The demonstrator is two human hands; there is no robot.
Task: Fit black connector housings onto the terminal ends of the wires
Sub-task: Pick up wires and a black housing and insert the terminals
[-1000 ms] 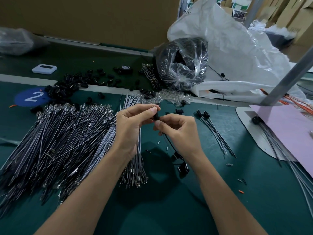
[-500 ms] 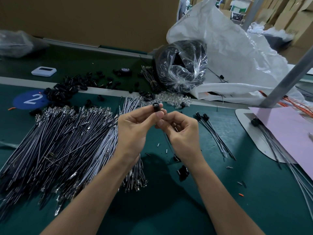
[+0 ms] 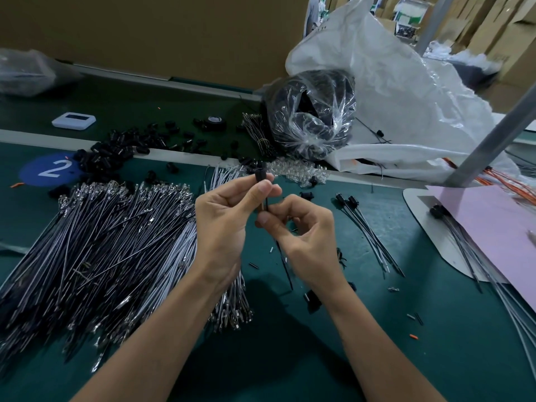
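Fingertips (image 3: 262, 187) of our left hand (image 3: 223, 227) pinch a black connector housing (image 3: 260, 176); our right hand (image 3: 304, 242) pinches its wire (image 3: 285, 265) just below, above the green worktop (image 3: 377, 329). Along its left edge we see the wire pile (image 3: 95, 242), then loose housings (image 3: 116, 152) near the far edge.

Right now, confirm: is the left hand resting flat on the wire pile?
No, the left hand is raised, pinching a black connector housing above the wire pile.
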